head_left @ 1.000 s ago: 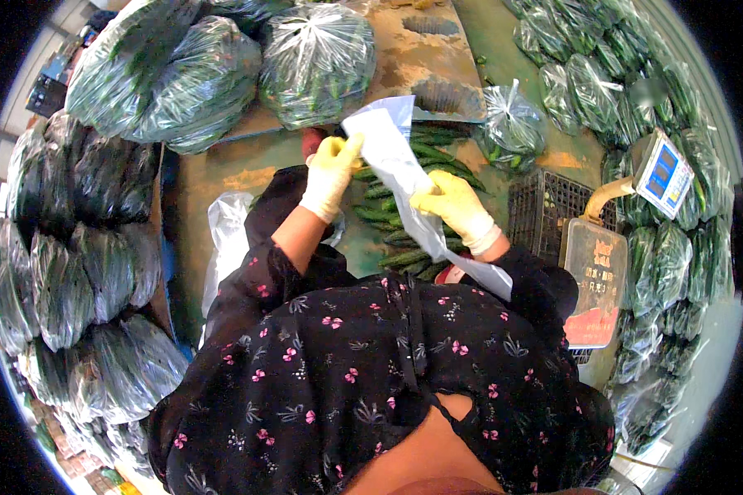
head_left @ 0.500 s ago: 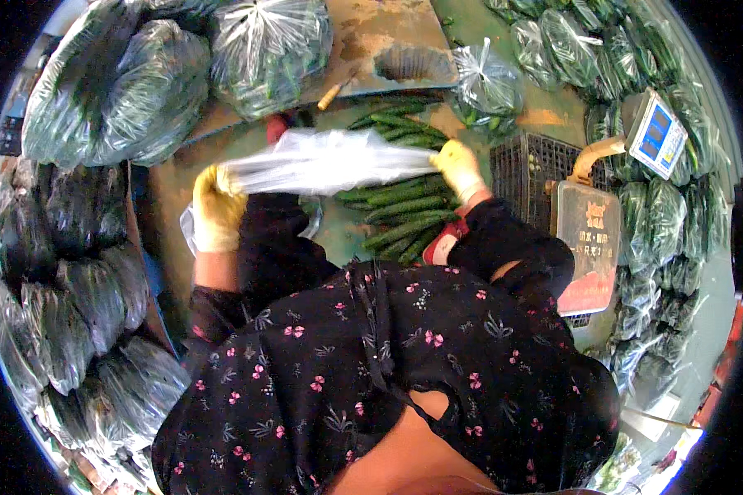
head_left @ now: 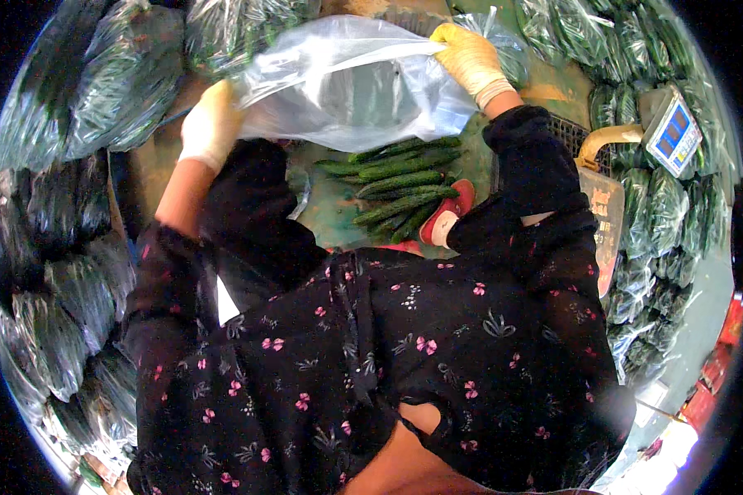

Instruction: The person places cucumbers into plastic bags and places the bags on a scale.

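A clear plastic bag (head_left: 338, 91) is stretched between my hands, its mouth spread and its body billowing. My left hand (head_left: 210, 124), in a pale yellow glove, grips one side of the bag's rim. On the other side my right hand (head_left: 470, 58), gloved in yellow too, pinches the rim's corner. Below the bag, a pile of green cucumbers (head_left: 404, 181) lies on the floor between my legs; the bag covers its far part. Beside the pile is my foot in a red shoe (head_left: 454, 210).
Filled plastic bags of cucumbers (head_left: 128, 82) stand at the far left, and dark bagged bundles (head_left: 62, 322) line the left. To the right is a scale with a blue display (head_left: 673, 136), next to a black crate (head_left: 571, 136). More bagged cucumbers (head_left: 664, 210) line the right wall.
Both hands have moved farther away from me and up with the bag. The bag, a narrow bunched strip before, has opened out wide and puffed up. More of my legs shows.
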The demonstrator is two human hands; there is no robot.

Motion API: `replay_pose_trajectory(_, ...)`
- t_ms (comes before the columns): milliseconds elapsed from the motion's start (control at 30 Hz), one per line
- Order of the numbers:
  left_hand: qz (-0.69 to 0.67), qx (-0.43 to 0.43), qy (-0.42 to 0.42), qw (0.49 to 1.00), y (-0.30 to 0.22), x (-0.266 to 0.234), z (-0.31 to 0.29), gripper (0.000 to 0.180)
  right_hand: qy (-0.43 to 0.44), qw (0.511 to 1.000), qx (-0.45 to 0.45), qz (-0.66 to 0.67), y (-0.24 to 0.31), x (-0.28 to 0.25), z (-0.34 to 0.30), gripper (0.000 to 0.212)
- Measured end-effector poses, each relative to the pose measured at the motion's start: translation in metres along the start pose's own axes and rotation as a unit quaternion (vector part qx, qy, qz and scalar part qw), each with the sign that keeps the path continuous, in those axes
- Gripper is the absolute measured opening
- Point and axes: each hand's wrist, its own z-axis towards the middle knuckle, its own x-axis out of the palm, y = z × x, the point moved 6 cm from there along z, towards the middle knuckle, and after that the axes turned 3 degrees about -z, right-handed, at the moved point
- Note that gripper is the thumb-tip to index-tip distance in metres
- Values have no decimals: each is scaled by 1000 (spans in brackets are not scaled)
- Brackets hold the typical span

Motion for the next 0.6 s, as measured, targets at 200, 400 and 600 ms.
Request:
replay_pose_trajectory(200, -626, -79, 144, 762, 14, 31, -65, 28, 60, 763, 81, 638, -61, 97, -22, 53)
replay_pose_trajectory(400, -828, 62, 193, 523, 29, 63, -81, 56, 248, 967, -53, -7, -40, 261, -123, 53)
replay_pose_trajectory(600, -773, -234, 63, 587, 47, 99, -71, 29, 235, 964, -74, -100, -20, 303, -138, 105)
